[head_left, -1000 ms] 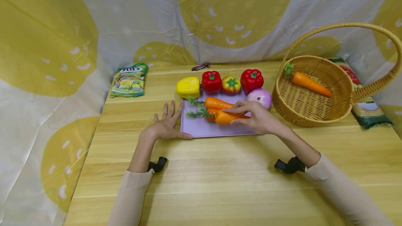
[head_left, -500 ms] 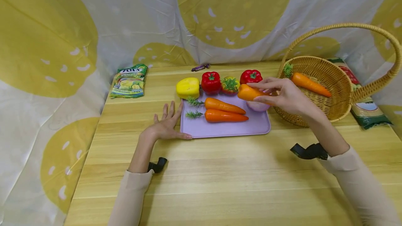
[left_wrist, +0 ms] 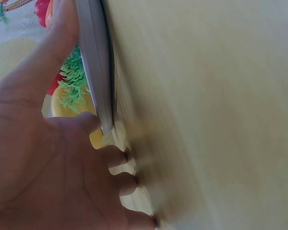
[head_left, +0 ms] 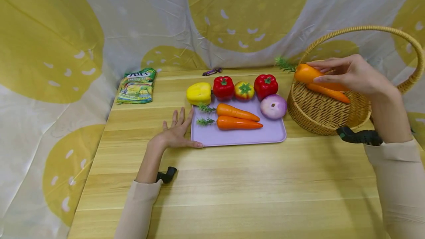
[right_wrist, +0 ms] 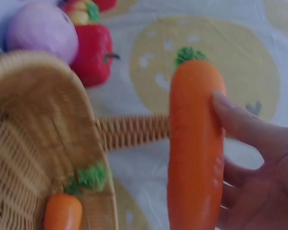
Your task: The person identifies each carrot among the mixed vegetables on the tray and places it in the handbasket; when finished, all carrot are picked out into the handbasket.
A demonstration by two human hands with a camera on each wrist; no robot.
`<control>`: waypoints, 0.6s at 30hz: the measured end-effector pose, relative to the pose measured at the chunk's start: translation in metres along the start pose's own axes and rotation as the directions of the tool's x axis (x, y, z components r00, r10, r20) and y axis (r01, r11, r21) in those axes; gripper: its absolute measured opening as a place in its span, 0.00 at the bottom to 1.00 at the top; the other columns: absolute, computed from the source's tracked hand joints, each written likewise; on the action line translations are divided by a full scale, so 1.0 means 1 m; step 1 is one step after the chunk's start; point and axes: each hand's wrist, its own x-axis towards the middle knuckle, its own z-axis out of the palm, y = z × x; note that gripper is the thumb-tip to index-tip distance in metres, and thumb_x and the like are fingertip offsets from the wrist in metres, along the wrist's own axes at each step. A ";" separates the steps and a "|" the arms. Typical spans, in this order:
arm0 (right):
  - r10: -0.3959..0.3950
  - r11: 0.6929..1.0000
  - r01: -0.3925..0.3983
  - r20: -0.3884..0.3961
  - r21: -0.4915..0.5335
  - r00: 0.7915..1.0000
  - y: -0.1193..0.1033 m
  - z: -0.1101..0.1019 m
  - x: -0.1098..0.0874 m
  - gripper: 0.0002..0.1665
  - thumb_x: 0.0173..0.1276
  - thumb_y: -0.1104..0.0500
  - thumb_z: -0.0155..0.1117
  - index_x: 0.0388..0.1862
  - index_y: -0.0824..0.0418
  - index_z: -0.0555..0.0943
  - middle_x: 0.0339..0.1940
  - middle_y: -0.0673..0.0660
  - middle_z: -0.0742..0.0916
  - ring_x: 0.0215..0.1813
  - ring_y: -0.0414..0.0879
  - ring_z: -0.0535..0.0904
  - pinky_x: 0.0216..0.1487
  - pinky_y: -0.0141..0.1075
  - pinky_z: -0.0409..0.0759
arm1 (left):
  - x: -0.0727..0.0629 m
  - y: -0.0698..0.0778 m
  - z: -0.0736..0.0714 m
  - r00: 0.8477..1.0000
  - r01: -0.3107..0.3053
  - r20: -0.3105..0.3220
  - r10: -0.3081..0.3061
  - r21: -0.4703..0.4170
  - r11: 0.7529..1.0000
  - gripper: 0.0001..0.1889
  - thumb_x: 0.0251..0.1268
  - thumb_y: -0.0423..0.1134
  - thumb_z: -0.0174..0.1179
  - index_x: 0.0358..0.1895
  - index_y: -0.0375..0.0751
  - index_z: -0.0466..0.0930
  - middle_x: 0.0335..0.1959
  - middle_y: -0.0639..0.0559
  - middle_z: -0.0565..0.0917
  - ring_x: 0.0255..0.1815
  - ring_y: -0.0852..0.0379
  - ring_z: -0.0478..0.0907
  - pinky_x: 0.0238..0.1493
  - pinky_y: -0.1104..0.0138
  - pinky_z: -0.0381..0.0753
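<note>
Over the wicker basket [head_left: 318, 121], my right hand [head_left: 362, 73] pinches an orange carrot [head_left: 305, 73] with a green leafy top between thumb and fingers. Inside that basket lies another carrot [head_left: 335, 95], partly covered by the held one in the head view. My left hand [head_left: 174, 134] has its fingers spread at the left edge of the lilac tray [head_left: 239, 137], the thumb along the near corner. Two carrots, an upper carrot [head_left: 237, 112] and a lower carrot [head_left: 239, 123], lie side by side on the tray. The right wrist view shows the held carrot [right_wrist: 197, 143] close up.
Along the tray's far side sit a yellow pepper [head_left: 198, 93], a red pepper [head_left: 223, 87], a red-yellow fruit [head_left: 244, 90], another red pepper [head_left: 266, 86] and a purple onion [head_left: 273, 106]. A green packet [head_left: 137, 86] lies at left, a wrapped candy [head_left: 212, 72] behind. The basket's tall handle [head_left: 365, 28] arches upward.
My right hand has lifted a carrot off the tray and carried it right, past the onion, to above the basket. The left hand has stayed at the tray's edge.
</note>
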 end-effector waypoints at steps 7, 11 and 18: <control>0.168 0.984 -0.162 0.081 -0.071 0.983 0.029 -0.036 0.006 0.27 0.74 0.59 0.68 0.71 0.59 0.79 0.59 0.27 0.85 0.54 0.21 0.79 0.45 0.17 0.78 | 0.000 -0.001 0.001 1.000 -0.005 -0.006 0.005 0.000 1.000 0.76 0.42 0.83 0.66 0.83 0.62 0.20 0.84 0.43 0.17 0.83 0.39 0.10 0.74 0.26 0.21; 0.271 0.959 -0.252 0.163 -0.130 0.949 0.043 -0.045 0.013 0.29 0.76 0.54 0.66 0.75 0.51 0.75 0.65 0.23 0.78 0.76 0.39 0.69 0.67 0.24 0.72 | -0.005 0.004 -0.002 1.000 -0.012 -0.005 0.012 -0.009 1.000 0.75 0.43 0.82 0.66 0.83 0.63 0.20 0.84 0.43 0.18 0.83 0.39 0.11 0.74 0.25 0.20; 0.381 0.923 -0.351 0.241 -0.159 0.892 0.066 -0.045 0.021 0.29 0.75 0.49 0.67 0.74 0.45 0.77 0.61 0.22 0.78 0.82 0.72 0.51 0.76 0.73 0.52 | -0.009 0.009 -0.005 1.000 -0.016 0.000 0.016 -0.029 0.999 0.73 0.46 0.80 0.67 0.83 0.64 0.20 0.84 0.42 0.18 0.84 0.38 0.12 0.73 0.25 0.20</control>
